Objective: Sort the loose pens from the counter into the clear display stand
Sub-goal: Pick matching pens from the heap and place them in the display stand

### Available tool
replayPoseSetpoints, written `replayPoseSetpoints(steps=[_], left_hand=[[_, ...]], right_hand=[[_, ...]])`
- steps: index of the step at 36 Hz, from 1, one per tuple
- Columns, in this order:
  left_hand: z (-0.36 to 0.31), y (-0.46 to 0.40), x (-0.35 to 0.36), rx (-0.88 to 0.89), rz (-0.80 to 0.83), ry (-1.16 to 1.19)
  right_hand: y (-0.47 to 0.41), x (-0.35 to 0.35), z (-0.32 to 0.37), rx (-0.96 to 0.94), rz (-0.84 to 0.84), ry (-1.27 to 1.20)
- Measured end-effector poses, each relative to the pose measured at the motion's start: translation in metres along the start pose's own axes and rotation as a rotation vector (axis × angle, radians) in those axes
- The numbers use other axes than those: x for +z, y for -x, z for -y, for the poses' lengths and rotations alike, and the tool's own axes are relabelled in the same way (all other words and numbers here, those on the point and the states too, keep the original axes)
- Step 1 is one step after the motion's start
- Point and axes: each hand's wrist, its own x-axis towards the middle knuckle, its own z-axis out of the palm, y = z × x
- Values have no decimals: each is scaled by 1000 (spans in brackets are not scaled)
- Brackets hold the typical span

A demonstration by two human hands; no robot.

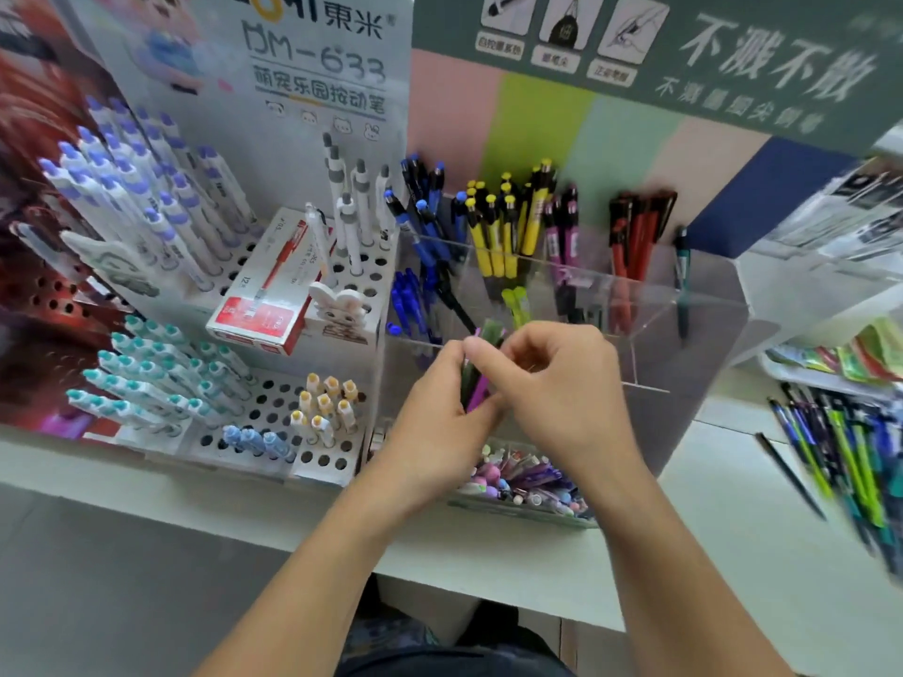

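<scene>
Gripping a small bunch of pens (476, 383), purple and dark green with one pale green end uppermost, the left hand (435, 412) curls round their lower part while the right hand (552, 378) pinches their tops. Both hands meet in front of the clear display stand (684, 305), above the white bench (708, 520); blurred loose pens (840, 447) lie at right.

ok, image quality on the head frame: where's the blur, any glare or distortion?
Head view: motion blur smears the loose pens at the right edge and the green sign top right; centre is sharper, both the left hand and right hand readable. Faint glare on the clear display stand walls. Wide-angle bending tilts the white pen rack at left. Lighting is even, shadows soft.
</scene>
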Motion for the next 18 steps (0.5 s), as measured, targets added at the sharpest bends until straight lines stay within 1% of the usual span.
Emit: replayPoseSetpoints(steps=[2, 4, 5, 6, 8, 9, 11, 12, 13, 15, 16, 18], left_hand=[[5, 0, 11, -9, 21, -79], [5, 0, 22, -47, 41, -86], [5, -1, 27, -94, 57, -27], [4, -2, 31, -161, 77, 91], [1, -5, 37, -284, 130, 397], [-1, -8, 39, -320, 150, 510], [-2, -10, 42, -367, 157, 626], [-1, -12, 43, -382, 134, 639], [0, -13, 45, -386, 99, 635], [1, -14, 46, -373, 61, 611], [1, -14, 46, -362, 72, 618], [1, -12, 45, -339, 103, 639]], right_hand=[[3, 1, -17, 100, -8, -84], [3, -3, -27, 182, -8, -167], [3, -6, -32, 195, -18, -190], [3, -10, -35, 191, -35, -207], [4, -19, -39, 164, -86, -238], [5, -23, -39, 154, -110, -261], [7, -32, -37, 156, -151, -364], [7, -37, -36, 162, -181, -438], [7, -43, -35, 161, -226, -507], [6, -60, -34, 107, -383, -584], [4, -70, -35, 48, -485, -568], [-1, -86, -40, -94, -642, -429]])
